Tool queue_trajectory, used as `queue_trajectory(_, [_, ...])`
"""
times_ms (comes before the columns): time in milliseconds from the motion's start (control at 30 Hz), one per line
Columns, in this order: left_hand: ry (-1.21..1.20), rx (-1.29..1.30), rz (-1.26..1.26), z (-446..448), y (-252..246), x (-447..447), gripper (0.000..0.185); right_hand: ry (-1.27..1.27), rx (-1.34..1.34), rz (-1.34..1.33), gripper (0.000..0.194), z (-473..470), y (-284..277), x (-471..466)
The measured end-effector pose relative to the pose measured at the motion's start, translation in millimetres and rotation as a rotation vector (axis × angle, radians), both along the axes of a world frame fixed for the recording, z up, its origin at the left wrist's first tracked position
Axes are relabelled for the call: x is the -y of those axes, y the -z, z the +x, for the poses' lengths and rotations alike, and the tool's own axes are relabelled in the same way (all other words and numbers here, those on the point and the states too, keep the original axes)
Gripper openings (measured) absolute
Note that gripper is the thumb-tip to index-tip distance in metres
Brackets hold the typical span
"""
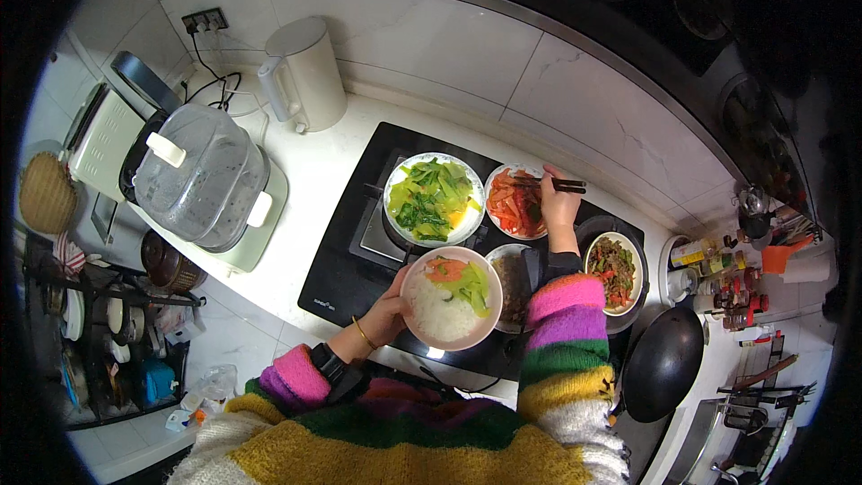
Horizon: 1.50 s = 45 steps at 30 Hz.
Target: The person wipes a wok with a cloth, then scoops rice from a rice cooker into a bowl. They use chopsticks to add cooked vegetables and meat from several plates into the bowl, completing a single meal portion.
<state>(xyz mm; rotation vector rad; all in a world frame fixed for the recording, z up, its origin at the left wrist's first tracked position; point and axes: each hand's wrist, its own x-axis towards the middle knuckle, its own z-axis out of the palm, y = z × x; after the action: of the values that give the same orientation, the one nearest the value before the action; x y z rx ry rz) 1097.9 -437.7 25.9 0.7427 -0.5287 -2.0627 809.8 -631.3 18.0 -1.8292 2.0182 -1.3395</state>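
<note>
My left hand grips the rim and side of a bowl in front of my body. White rice fills much of it, with green vegetable pieces and orange slices on top. In my right hand are dark chopsticks, their tips over a plate of red and orange sliced vegetables. A plate of leafy greens sits left of that dish. Below my right forearm, a plate of brown food is partly hidden by the sleeve and bowl.
The dishes stand on a black gas cooktop. A plate of meat and peppers lies to the right, near a black wok. At left are a clear-topped steamer and a white kettle. Seasoning bottles crowd the far right; a range hood overhangs.
</note>
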Motion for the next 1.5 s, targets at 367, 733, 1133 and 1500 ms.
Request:
queue_trajectory(367, [0.020,0.011,-0.008,-7,-3,4,0.076,0.082,0.212,-0.190,0.018,-11,-2,-37])
queue_trajectory(733, [0.053,-0.091,0.009,-41,7,37,0.078,-0.067,0.605,-0.238,0.020,-24,-76,-119])
queue_trajectory(1133, [0.098,-0.115,-0.005,-53,-5,37,0.080,-0.326,0.347,0.069,0.025,20,-142,-194])
queue_trajectory(1500, [0.002,-0.126,0.005,-34,6,26,0.084,-0.026,0.151,-0.044,0.028,-6,-68,-73])
